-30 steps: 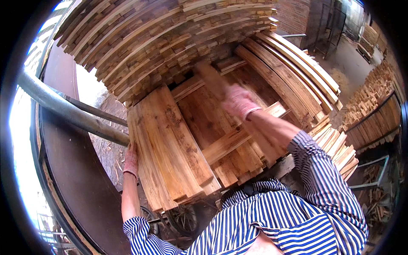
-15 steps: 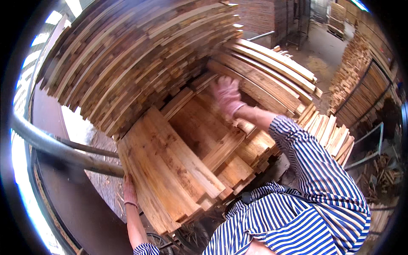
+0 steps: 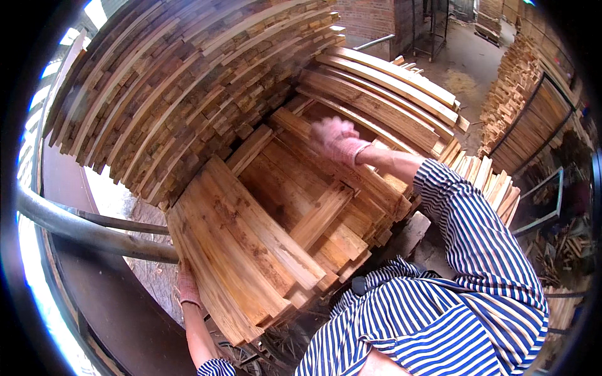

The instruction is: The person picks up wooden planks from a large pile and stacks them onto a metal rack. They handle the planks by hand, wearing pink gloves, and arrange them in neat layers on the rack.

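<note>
My right hand (image 3: 338, 141), in a pink knit glove, is over a long brown plank (image 3: 377, 187) on the right part of the board pile. Its fingers are smeared by motion, so their grip cannot be made out. That plank lies slantwise beside a lower gap where darker boards (image 3: 269, 175) and a short crosspiece (image 3: 323, 213) show. At the pile's left edge, my left hand (image 3: 187, 285), also gloved, rests with fingers stretched along the side of the light boards (image 3: 232, 250).
A tall stack of boards (image 3: 188, 88) rises behind the pile. More planks (image 3: 395, 81) lie at the right. A metal pipe (image 3: 100, 230) reaches in from the left. Farther right stand a wood stack (image 3: 514, 88) and a metal frame (image 3: 542, 203).
A brown plank has shifted from the right-hand planks toward the middle, opening a gap behind it. My right hand has moved slightly right and nearer. My left hand stays at the pile's edge.
</note>
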Motion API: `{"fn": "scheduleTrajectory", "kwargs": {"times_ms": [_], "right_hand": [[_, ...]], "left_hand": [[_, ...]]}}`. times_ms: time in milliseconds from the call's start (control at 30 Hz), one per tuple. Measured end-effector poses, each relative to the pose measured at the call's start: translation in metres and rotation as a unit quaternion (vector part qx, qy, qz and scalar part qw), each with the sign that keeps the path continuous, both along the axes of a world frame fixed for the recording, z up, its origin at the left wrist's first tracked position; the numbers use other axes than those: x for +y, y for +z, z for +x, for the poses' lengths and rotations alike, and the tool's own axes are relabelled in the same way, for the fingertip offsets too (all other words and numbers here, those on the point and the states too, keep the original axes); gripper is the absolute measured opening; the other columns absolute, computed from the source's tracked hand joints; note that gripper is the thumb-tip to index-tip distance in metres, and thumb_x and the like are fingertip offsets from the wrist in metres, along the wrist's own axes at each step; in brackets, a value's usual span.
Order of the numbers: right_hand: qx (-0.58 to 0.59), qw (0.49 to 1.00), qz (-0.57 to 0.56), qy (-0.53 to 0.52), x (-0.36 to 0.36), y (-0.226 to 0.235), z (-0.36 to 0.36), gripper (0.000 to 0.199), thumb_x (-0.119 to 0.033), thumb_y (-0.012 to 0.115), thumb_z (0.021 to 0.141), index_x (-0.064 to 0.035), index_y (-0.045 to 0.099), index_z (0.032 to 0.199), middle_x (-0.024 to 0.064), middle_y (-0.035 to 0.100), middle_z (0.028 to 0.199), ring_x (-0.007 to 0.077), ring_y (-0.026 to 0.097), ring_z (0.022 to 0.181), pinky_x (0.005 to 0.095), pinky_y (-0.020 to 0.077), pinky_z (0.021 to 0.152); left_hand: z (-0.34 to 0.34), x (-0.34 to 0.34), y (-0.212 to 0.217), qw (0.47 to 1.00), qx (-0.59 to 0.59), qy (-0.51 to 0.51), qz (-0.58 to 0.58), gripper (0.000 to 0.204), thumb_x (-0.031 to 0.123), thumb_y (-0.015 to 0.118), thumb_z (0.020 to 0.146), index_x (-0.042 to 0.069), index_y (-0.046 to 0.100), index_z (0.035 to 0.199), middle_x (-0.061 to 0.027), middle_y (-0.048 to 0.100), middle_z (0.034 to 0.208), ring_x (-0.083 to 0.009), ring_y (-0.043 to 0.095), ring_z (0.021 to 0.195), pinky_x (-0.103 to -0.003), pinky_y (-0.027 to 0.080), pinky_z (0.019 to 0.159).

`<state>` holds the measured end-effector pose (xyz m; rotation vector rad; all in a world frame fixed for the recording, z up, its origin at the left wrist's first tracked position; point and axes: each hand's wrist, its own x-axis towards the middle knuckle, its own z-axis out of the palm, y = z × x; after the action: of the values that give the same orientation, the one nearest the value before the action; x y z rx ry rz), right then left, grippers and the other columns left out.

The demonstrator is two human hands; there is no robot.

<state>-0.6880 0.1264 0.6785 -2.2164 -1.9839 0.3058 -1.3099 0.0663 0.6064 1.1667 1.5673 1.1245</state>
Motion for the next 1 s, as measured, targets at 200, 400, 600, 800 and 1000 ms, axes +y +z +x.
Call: {"fn": "scheduleTrajectory", "kwargs": {"times_ms": [200,400,600,800,1000], "right_hand": [[-0.051,0.96,0.273,-0.041,0.05,-0.051,0.124,0.013,-0.014,0.05,0.095,-0.0095,0.055,0.106,0.0166,0.064,0.097,0.0359,0.065,0.097,0.0476,0.0559,0.08],[-0.089,0.994,0.032,0.051,0.012,0.035,0.028,0.05,-0.019,0.064,0.088,-0.0114,0.054,0.136,0.0223,0.054,0.127,0.0381,0.061,0.116,0.0506,0.0589,0.081],[0.088,0.992,0.024,0.089,-0.008,-0.002,0.036,0.083,-0.051,0.063,0.091,-0.0168,0.025,0.157,0.0325,0.055,0.131,0.046,0.062,0.114,0.0624,0.053,0.089],[0.052,0.993,-0.09,-0.047,-0.01,0.014,-0.005,0.086,-0.038,0.068,0.085,-0.0198,0.024,0.158,0.0283,0.057,0.134,0.0459,0.061,0.116,0.0504,0.0565,0.085],[0.12,0.99,-0.043,0.067,-0.02,0.02,-0.067,0.077,-0.043,0.065,0.087,-0.0127,0.035,0.151,0.0272,0.068,0.113,0.0394,0.068,0.106,0.0467,0.0564,0.086]], "left_hand": [[0.025,0.019,0.003,1.0,-0.005,-0.023,-0.009,0.062,0.047,0.059,0.1,0.004,0.05,0.145,-0.0106,0.058,0.137,-0.0223,0.053,0.125,-0.037,0.04,0.107],[-0.009,-0.004,-0.005,1.0,-0.007,0.015,0.005,0.064,0.049,0.058,0.1,0.004,0.049,0.145,-0.0097,0.059,0.137,-0.0216,0.053,0.123,-0.035,0.04,0.107],[0.011,0.015,-0.006,0.999,-0.033,0.015,0.011,0.064,0.049,0.056,0.101,0.005,0.049,0.146,-0.0097,0.057,0.139,-0.0218,0.054,0.123,-0.035,0.041,0.106],[0.028,0.002,0.008,0.998,0.057,0.026,-0.007,0.062,0.05,0.057,0.1,0.007,0.05,0.145,-0.009,0.058,0.137,-0.0217,0.055,0.122,-0.035,0.042,0.105],[0.028,-0.006,0.008,0.999,-0.006,0.021,-0.039,0.063,0.05,0.057,0.1,0.005,0.051,0.144,-0.0084,0.059,0.135,-0.0213,0.055,0.12,-0.034,0.043,0.102]]}}
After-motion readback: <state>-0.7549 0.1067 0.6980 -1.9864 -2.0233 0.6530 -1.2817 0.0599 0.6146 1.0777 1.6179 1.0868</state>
